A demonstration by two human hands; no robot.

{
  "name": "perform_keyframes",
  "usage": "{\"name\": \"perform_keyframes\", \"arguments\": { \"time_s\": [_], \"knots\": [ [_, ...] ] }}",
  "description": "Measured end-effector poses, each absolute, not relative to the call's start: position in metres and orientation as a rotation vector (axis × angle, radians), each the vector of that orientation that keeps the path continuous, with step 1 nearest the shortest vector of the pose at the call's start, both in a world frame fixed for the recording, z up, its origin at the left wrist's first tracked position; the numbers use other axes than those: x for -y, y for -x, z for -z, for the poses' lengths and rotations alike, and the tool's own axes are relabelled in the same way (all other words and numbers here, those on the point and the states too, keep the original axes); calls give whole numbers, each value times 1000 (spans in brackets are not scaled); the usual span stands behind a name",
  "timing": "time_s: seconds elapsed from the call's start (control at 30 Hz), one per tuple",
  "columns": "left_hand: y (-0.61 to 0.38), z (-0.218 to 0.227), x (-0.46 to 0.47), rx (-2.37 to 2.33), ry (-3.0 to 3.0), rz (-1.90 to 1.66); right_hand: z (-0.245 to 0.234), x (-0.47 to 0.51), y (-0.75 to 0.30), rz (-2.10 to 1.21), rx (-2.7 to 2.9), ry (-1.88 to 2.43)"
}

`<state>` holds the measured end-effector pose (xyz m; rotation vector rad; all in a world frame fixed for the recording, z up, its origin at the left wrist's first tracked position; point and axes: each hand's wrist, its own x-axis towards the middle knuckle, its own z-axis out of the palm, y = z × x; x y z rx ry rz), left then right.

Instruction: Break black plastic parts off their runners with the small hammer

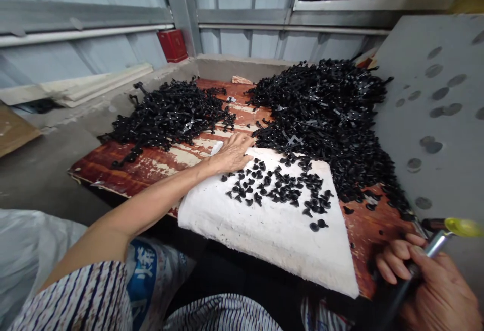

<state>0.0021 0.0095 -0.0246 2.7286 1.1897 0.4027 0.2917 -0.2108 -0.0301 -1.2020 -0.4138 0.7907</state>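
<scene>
My left hand (235, 153) stretches across the far left edge of a white cloth (264, 232), palm down. Its fingers are extended toward the near edge of the large heap of black rubbery parts (321, 114); nothing shows in its grip. Small black mushroom-shaped pieces (282, 187) lie scattered over the cloth, just right of this hand. At the lower right, my right hand (431, 275) is closed around the handle of a soft-faced mallet (438, 242). The mallet has a metal shaft, one yellow face and one dark face.
A smaller pile of joined black parts (170, 114) covers the left of the worn red board (159, 167). On the right stands a grey panel (434, 119) with round marks. A red tin (172, 45) sits in the back corner. Plastic bags (159, 275) are below the board.
</scene>
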Motion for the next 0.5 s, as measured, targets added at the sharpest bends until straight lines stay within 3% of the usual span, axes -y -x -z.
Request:
{"name": "perform_keyframes", "arguments": {
  "time_s": [0.3,0.5],
  "knots": [
    [-14,22,4,-1136,-2774,-358,27,212,-288,-765,369,1231],
    [-13,14,25,-1363,-2774,-329,28,211,-290,-769,414,1224]
  ]
}}
